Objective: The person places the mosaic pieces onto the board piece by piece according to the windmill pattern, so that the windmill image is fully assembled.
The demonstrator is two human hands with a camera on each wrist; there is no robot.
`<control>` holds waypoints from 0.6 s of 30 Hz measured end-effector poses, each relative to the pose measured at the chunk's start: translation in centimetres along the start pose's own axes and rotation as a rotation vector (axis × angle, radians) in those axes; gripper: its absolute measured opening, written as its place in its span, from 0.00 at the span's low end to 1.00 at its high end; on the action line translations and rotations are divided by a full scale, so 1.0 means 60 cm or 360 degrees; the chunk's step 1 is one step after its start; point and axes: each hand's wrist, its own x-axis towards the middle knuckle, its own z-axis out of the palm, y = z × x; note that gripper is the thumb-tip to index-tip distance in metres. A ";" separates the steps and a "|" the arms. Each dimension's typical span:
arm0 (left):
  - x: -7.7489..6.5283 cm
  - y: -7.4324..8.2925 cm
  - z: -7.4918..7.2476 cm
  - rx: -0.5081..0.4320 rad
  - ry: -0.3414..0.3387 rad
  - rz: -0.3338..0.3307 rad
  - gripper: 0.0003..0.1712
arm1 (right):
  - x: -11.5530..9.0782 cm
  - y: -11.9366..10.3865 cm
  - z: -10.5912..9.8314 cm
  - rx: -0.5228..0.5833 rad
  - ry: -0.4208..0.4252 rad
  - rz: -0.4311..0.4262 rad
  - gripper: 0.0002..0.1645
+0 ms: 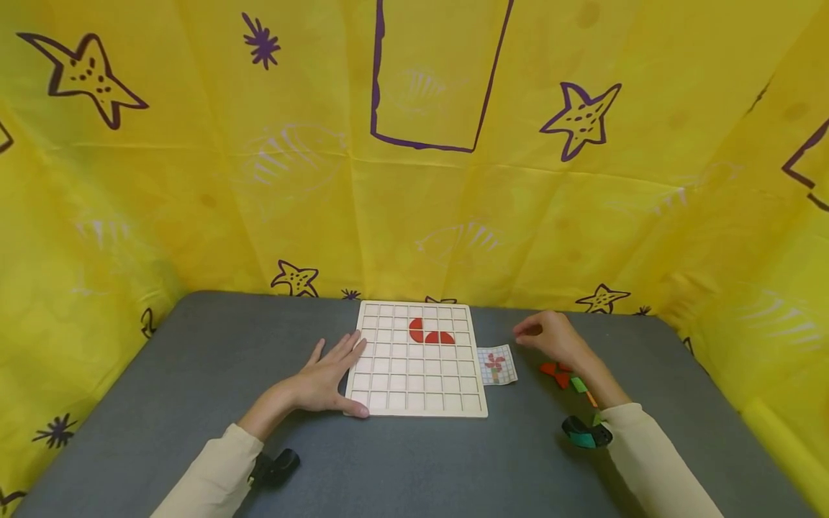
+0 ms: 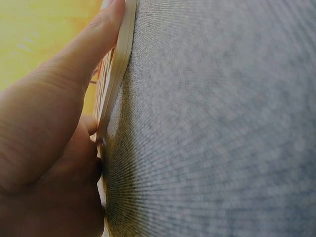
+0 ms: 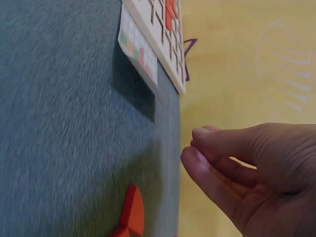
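A white grid board (image 1: 414, 381) lies on the table with several red quarter-round pieces (image 1: 417, 336) set in its upper squares. My left hand (image 1: 327, 378) rests on the board's left side, fingers spread over the edge and thumb (image 2: 94, 42) at the near left corner. To the right of the board my right hand (image 1: 550, 337) hovers over the table. Its thumb and forefinger are bent toward each other, and nothing shows between the fingertips (image 3: 195, 160). Below it lie loose red pieces (image 1: 555, 374), a green piece (image 1: 578, 385) and an orange piece (image 1: 591, 398).
A small card (image 1: 497, 365) printed with a gridded red flower meets the board's right edge, its outer end raised off the table (image 3: 64, 123). Behind the dark table hangs a yellow cloth (image 1: 414, 201) with sea drawings. Each wrist wears a black camera band (image 1: 586, 433).
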 end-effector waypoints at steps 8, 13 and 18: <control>0.002 0.000 0.001 0.0014 0.0010 -0.0001 0.70 | -0.018 0.019 -0.019 -0.0030 -0.0251 -0.0073 0.14; 0.001 -0.002 0.001 0.0010 0.0015 0.0015 0.70 | -0.033 0.029 -0.033 -0.0140 -0.0396 -0.0048 0.18; 0.002 -0.004 0.002 0.0004 0.0017 0.0022 0.70 | -0.043 0.041 -0.040 -0.0200 -0.0426 -0.0029 0.17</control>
